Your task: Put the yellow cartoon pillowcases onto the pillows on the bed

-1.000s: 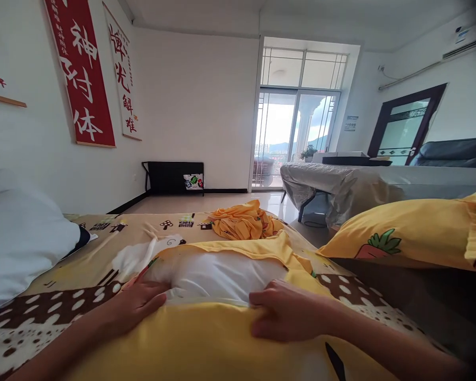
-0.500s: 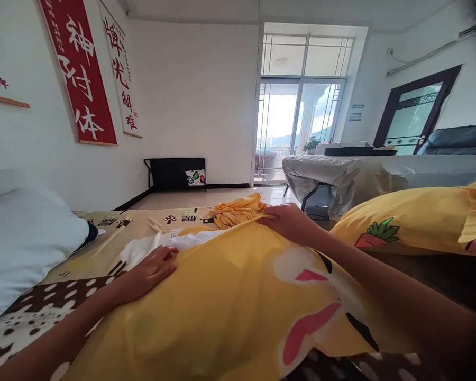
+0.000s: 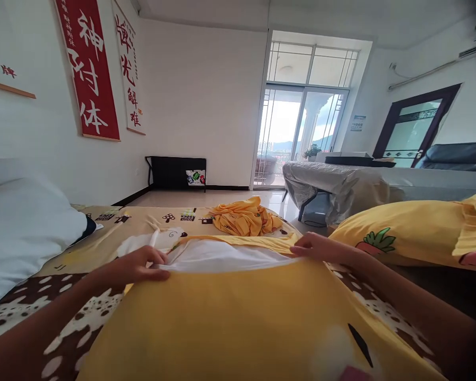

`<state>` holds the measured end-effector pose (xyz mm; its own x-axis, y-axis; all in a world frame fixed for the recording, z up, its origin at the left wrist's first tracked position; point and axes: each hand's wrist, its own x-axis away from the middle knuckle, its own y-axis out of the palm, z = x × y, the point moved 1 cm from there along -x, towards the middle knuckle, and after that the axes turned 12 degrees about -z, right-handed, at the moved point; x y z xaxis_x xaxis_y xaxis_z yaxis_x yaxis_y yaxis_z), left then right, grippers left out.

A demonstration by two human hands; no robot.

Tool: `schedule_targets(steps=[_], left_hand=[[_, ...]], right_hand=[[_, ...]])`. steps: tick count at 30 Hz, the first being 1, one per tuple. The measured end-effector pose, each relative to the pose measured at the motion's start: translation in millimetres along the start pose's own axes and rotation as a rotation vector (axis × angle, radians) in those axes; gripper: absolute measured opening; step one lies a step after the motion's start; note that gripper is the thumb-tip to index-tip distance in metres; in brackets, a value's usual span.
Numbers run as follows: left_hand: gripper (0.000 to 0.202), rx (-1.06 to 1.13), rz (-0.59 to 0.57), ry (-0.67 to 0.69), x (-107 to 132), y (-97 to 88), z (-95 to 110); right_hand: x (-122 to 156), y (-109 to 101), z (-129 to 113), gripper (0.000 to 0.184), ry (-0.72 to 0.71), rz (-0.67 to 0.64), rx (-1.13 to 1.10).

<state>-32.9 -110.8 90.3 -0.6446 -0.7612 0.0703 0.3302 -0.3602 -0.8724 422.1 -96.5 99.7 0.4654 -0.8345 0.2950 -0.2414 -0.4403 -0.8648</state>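
Note:
A yellow pillowcase (image 3: 230, 312) with a printed cartoon face lies spread before me, its mouth turned to the far side. The white inside (image 3: 222, 255) shows between the upper and lower edges of that opening. My left hand (image 3: 146, 264) pinches the left corner of the opening, thumb on top of the cloth. At the right corner, my right hand (image 3: 317, 247) is closed on the edge, its fingertips partly hidden by the fabric. Between the two hands the near edge is stretched nearly straight.
Beneath lies a brown and beige patterned bedsheet (image 3: 75, 312). Crumpled yellow cloth (image 3: 244, 217) sits beyond the pillowcase. A white pillow (image 3: 31, 233) is at left, a yellow carrot-print pillow (image 3: 416, 227) at right. A plastic-covered table (image 3: 337, 180) stands farther back.
My left hand has gone from lying on the cloth to pinching its edge. My right hand has moved right and lower, and the pillowcase's opening now faces away, spread wide.

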Motion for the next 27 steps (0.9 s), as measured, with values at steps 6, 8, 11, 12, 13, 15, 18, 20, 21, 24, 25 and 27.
schedule_targets(steps=[6, 8, 11, 12, 13, 15, 18, 20, 21, 24, 25, 27], left_hand=[[0.054, -0.187, 0.355, -0.097, 14, -79.2, 36], [0.055, -0.423, 0.582, -0.159, 15, -89.5, 42], [0.057, -0.908, 0.724, -0.063, 14, -93.3, 38], [0.056, -1.072, 0.716, 0.003, 13, -94.1, 34], [0.054, -1.211, 0.708, 0.065, 13, -95.7, 30], [0.05, -1.353, 0.797, 0.099, 15, -102.1, 22], [0.047, -1.349, 1.048, -0.061, 16, -111.2, 13], [0.048, -1.346, 0.952, -0.117, 12, -108.2, 6], [0.048, -1.337, 0.832, -0.115, 9, -103.4, 2], [0.045, -1.137, 0.538, -0.204, -1, -83.3, -12], [0.044, -1.011, 0.47, -0.274, -4, -76.5, -17], [0.045, -0.739, 0.277, -0.4, -10, -63.1, -25]], right_hand=[[24, -63, -72, 0.051, 0.069, 0.922, 0.394], [28, -73, -88, 0.047, 0.077, 1.181, 0.536], [27, -77, -99, 0.045, 0.006, 1.294, 0.737], [26, -77, -102, 0.045, -0.036, 1.307, 0.801], [25, -77, -104, 0.044, -0.074, 1.334, 0.853], [20, -75, -107, 0.044, -0.113, 1.445, 0.889], [6, -66, -109, 0.043, -0.129, 1.439, 0.896], [-6, -56, -106, 0.043, -0.14, 1.258, 0.937], [-12, -52, -102, 0.044, -0.115, 1.186, 0.943], [-25, -42, -88, 0.041, 0.054, 1.009, 0.892], [-30, -40, -84, 0.04, 0.103, 0.904, 0.864], [-40, -34, -78, 0.044, 0.136, 0.605, 0.784]])
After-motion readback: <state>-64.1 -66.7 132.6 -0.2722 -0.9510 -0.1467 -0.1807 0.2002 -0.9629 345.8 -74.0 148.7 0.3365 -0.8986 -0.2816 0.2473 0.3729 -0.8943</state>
